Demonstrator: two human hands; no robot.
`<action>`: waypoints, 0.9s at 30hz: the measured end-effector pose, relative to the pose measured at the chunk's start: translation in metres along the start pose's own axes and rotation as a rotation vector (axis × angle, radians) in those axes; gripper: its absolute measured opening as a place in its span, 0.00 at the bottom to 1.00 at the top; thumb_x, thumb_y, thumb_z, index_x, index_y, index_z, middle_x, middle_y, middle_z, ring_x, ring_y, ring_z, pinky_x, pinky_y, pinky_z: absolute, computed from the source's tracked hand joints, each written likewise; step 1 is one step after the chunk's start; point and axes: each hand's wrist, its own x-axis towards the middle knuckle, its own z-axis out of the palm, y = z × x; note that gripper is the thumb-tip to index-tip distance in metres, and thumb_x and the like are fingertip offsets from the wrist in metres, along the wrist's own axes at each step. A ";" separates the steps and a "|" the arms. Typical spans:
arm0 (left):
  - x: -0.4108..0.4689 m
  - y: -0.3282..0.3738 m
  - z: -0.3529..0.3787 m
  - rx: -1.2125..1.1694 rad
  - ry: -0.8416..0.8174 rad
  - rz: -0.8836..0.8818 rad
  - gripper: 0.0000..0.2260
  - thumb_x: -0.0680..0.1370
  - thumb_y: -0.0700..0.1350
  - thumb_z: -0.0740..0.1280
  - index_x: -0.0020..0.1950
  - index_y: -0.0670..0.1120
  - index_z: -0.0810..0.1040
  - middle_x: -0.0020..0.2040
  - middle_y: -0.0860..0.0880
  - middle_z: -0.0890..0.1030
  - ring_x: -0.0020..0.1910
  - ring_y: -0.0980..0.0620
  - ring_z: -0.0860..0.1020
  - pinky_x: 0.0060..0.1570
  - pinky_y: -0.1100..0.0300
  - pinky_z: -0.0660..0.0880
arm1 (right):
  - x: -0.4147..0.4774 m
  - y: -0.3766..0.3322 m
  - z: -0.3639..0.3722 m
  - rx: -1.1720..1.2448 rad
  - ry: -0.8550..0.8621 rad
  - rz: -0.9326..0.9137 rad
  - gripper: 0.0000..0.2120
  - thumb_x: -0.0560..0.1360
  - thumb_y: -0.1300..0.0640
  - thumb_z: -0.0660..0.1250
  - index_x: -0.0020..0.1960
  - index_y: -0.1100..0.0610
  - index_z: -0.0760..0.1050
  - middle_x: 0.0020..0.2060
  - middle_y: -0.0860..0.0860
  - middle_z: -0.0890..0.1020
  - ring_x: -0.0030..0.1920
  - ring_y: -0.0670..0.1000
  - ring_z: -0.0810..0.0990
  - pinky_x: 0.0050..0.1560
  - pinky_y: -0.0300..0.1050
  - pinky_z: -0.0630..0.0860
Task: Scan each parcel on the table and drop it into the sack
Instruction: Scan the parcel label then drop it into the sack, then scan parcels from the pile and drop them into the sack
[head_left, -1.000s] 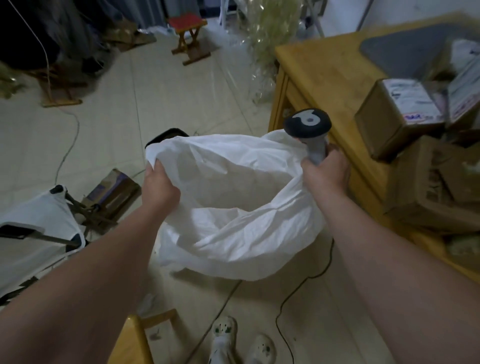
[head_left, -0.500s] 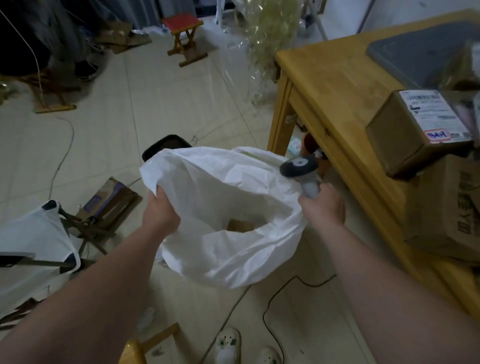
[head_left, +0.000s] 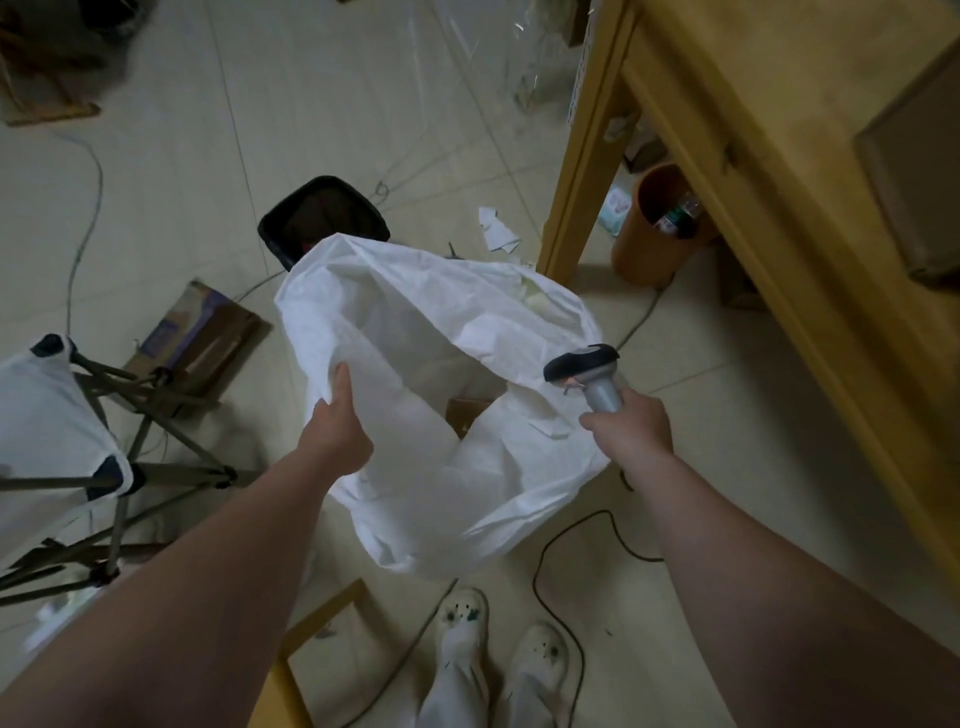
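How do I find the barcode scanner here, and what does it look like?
Start at the big white sack held open left of the wooden table. By its right rim, the right hand grips the scanner by its grey handle. Its dark, flat head on that grey stem sets it apart from the soft white fabric beside it.

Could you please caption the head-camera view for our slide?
Left hand grips the rim of the white sack while the right hand holds a barcode scanner, a brown parcel visible inside.

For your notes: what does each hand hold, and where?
The left hand grips the sack by its rim; right hand grips the scanner by its handle.
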 end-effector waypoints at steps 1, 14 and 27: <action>-0.002 0.001 -0.001 -0.012 -0.038 -0.029 0.40 0.79 0.39 0.61 0.77 0.58 0.35 0.66 0.35 0.69 0.53 0.36 0.78 0.47 0.48 0.79 | 0.000 -0.002 0.002 0.011 -0.018 0.000 0.08 0.73 0.58 0.69 0.49 0.55 0.71 0.48 0.56 0.77 0.41 0.55 0.77 0.40 0.44 0.73; -0.036 0.034 -0.029 -0.062 -0.173 -0.048 0.31 0.81 0.46 0.59 0.79 0.58 0.46 0.57 0.40 0.78 0.45 0.44 0.81 0.40 0.53 0.77 | -0.025 -0.022 -0.017 0.180 -0.075 0.000 0.05 0.72 0.59 0.68 0.48 0.57 0.73 0.36 0.52 0.75 0.33 0.50 0.73 0.31 0.41 0.67; -0.139 0.203 -0.081 -0.231 -0.083 0.530 0.18 0.79 0.42 0.64 0.69 0.46 0.72 0.52 0.42 0.82 0.44 0.47 0.80 0.47 0.53 0.78 | -0.103 -0.040 -0.147 0.566 0.137 -0.057 0.10 0.72 0.57 0.71 0.52 0.54 0.76 0.44 0.54 0.81 0.40 0.52 0.77 0.39 0.45 0.74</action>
